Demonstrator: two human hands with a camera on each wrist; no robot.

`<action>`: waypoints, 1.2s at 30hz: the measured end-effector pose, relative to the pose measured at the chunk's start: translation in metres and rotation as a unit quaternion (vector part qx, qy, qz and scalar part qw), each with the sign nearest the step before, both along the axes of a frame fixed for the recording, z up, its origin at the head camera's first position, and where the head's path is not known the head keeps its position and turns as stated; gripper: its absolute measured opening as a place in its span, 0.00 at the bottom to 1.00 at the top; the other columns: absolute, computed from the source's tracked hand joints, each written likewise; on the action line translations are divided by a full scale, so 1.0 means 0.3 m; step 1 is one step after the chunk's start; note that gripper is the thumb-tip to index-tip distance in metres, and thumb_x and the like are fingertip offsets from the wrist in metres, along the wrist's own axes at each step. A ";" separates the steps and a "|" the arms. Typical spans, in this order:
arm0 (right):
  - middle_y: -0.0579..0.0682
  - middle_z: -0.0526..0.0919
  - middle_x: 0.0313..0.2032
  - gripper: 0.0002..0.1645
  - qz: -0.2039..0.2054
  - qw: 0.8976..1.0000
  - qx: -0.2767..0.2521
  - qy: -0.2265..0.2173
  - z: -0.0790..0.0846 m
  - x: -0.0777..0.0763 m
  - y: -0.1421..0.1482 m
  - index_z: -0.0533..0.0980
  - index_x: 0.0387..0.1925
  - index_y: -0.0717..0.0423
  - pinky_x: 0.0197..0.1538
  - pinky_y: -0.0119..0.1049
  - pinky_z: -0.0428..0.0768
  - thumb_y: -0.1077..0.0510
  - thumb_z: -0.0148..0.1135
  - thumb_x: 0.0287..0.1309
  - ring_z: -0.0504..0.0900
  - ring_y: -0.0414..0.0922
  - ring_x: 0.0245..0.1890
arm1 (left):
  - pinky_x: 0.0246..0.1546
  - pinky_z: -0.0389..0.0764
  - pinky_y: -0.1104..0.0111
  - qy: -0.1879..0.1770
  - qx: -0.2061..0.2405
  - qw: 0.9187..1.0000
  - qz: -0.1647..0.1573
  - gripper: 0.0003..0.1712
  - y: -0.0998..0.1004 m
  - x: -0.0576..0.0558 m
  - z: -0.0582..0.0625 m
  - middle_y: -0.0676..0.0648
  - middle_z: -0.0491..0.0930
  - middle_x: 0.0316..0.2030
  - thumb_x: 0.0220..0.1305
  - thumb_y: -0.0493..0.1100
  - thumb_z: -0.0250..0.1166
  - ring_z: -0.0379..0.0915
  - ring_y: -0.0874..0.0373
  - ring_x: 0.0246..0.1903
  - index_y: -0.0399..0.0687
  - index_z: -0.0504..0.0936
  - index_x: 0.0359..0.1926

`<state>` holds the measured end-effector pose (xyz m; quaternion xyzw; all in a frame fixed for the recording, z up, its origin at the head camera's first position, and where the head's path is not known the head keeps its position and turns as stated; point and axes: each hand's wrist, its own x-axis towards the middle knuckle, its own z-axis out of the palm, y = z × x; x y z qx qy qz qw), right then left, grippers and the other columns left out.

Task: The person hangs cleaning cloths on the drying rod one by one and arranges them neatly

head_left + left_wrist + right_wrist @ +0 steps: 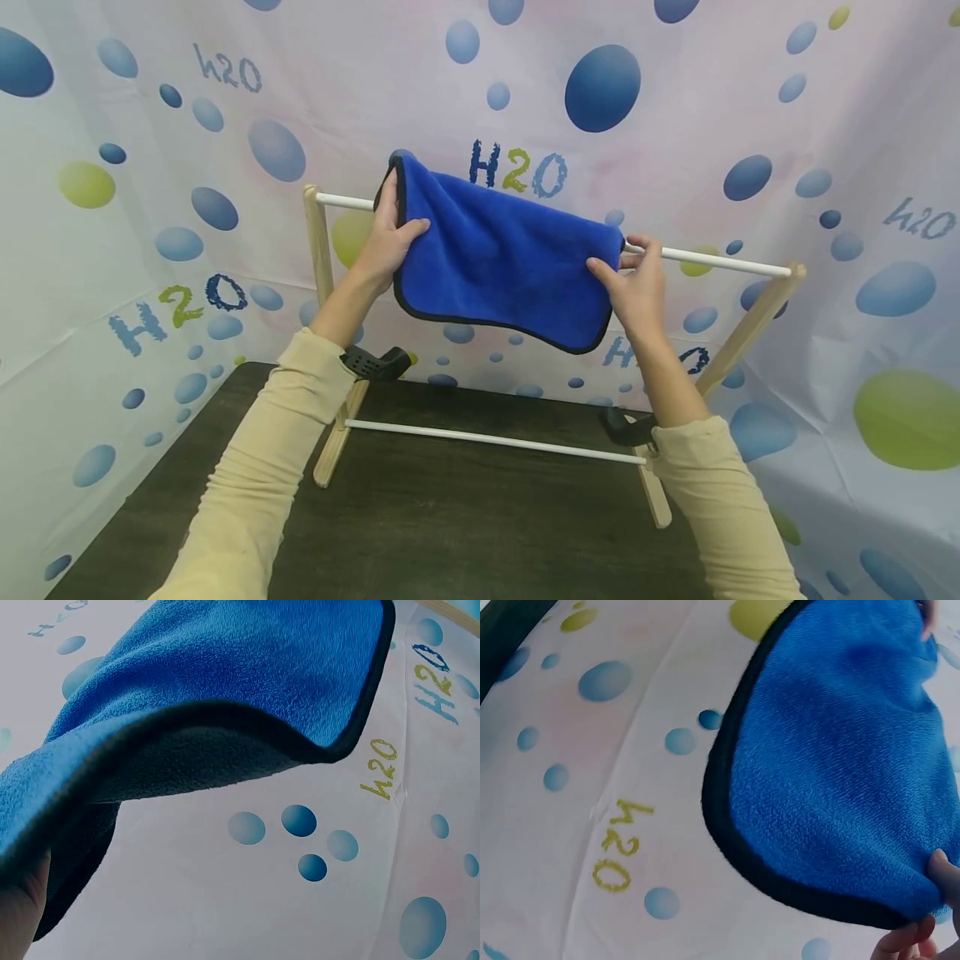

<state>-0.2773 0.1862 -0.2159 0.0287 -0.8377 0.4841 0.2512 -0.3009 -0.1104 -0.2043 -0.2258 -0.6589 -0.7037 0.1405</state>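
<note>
A blue plush cloth (510, 258) with black edging is stretched between both hands, in front of and over the white top rod (720, 261) of a wooden rack. My left hand (386, 237) grips its upper left edge, thumb in front and fingers tucked behind. At the upper right corner, my right hand (637, 287) pinches the fabric between thumb and fingers, close to the rod. In the left wrist view the lower edge of the cloth (262, 660) curls and shows a dark underside. The cloth hides the rod's middle, so I cannot tell whether it touches.
Wooden uprights (319, 250) carry the rod at each side, standing on wooden feet (655, 496). A lower white rod (495, 439) joins them above the dark table (450, 533). Behind hangs a white curtain (360, 75) printed with bubbles and lettering.
</note>
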 end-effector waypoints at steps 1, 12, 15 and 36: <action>0.50 0.73 0.35 0.38 0.006 1.000 -0.023 -0.008 0.004 0.002 0.002 0.56 0.61 0.59 0.42 0.31 0.76 0.50 0.61 0.55 0.71 0.39 0.28 | 0.65 0.54 0.62 0.002 0.000 1.000 0.002 0.44 0.000 0.000 0.001 0.47 0.44 0.69 0.63 0.28 0.45 0.49 0.53 0.65 0.53 0.33 0.71; 0.42 0.79 0.27 0.14 0.221 0.948 -0.199 -0.113 0.054 0.005 0.061 0.74 0.37 0.60 0.34 0.24 0.78 0.53 0.61 0.56 0.78 0.35 0.28 | 0.66 0.47 0.70 0.036 0.010 0.999 0.009 0.45 -0.005 0.001 0.012 0.52 0.37 0.71 0.60 0.27 0.46 0.42 0.60 0.66 0.50 0.33 0.71; 0.44 0.76 0.26 0.12 0.266 0.928 -0.233 -0.120 0.077 -0.008 0.065 0.75 0.25 0.54 0.33 0.25 0.76 0.51 0.58 0.58 0.75 0.37 0.27 | 0.66 0.46 0.71 0.037 0.014 0.999 0.010 0.46 -0.009 0.001 0.016 0.53 0.36 0.71 0.60 0.27 0.46 0.41 0.61 0.67 0.50 0.32 0.71; 0.49 0.69 0.25 0.21 0.329 0.872 -0.360 0.050 0.231 -0.084 -0.011 0.77 0.47 0.57 0.25 0.25 0.69 0.72 0.40 0.63 0.67 0.38 0.17 | 0.65 0.47 0.75 0.020 0.043 0.999 -0.012 0.43 -0.016 0.016 0.147 0.59 0.33 0.71 0.62 0.26 0.40 0.39 0.66 0.66 0.56 0.33 0.71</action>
